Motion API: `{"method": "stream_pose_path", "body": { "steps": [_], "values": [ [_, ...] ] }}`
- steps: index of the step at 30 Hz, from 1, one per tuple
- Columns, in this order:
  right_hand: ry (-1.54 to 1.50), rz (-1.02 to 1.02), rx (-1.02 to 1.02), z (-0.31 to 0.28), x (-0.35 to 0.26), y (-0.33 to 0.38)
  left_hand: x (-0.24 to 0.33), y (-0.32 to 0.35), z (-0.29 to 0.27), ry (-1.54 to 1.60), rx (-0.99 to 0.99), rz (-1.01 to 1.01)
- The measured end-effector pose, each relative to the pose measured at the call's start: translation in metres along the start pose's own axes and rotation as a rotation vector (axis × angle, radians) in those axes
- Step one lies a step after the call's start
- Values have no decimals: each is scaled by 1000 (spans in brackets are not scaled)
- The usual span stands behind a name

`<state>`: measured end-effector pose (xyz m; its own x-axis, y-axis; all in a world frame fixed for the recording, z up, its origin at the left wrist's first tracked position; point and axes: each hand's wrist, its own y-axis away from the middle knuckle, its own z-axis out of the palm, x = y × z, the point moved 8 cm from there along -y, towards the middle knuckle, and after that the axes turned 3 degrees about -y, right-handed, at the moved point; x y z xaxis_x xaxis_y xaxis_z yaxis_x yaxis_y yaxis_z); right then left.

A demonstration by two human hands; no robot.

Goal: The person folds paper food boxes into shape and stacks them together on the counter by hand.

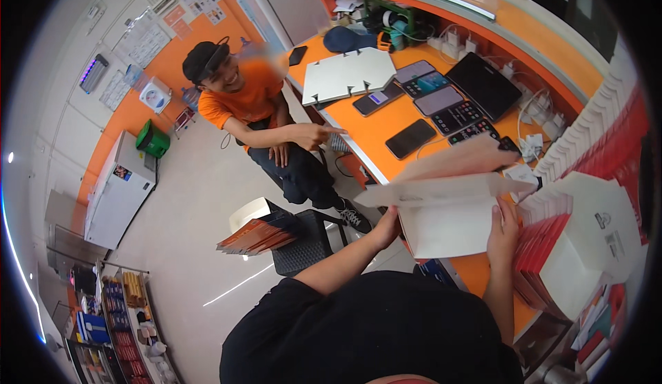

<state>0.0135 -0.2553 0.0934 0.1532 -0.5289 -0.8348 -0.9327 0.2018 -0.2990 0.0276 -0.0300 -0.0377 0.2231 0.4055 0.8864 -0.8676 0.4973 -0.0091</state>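
an open white-lined carton [445, 232] is held in front of the body, near the edge of the orange worktop [365, 136], between 2 hands. its left side is gripped by the left hand [386, 227], which is partly closed, its fingers largely hidden by the carton. its right side is clasped by the right hand [503, 231], likewise partly closed. a raised flap [452, 160] is seen at the carton's far side. just beside the right hand, a nested stack of red-sided cartons [545, 253] is placed. farther along the worktop, a dark phone [409, 138], a flat black device [486, 85], a blue cap [345, 39] and a notched white sheet [348, 77] are laid out, with more phones [439, 99] set among them. to the left, orange-sided cartons [255, 238] are carried by a black stool [303, 249]. beyond it, a co-worker [245, 101] in an orange shirt is seated, 1 arm extended toward the worktop.
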Motion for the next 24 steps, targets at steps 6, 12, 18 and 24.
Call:
{"method": "stream_pose_path", "body": {
  "steps": [6, 12, 18, 24],
  "values": [
    [28, -31, -139, -2, -2, -3, -16, -4, -9, 19, 33, -82],
    [-437, 83, -119, 7, -1, 41, -33, 13, -27, 132, 204, -57],
    [-524, 65, -299, 6, 4, 53, -26, 17, -20, 136, 190, 58],
    [-461, -9, -417, 16, 2, 66, -13, 1, -4, 134, 143, -180]
  ]
}}
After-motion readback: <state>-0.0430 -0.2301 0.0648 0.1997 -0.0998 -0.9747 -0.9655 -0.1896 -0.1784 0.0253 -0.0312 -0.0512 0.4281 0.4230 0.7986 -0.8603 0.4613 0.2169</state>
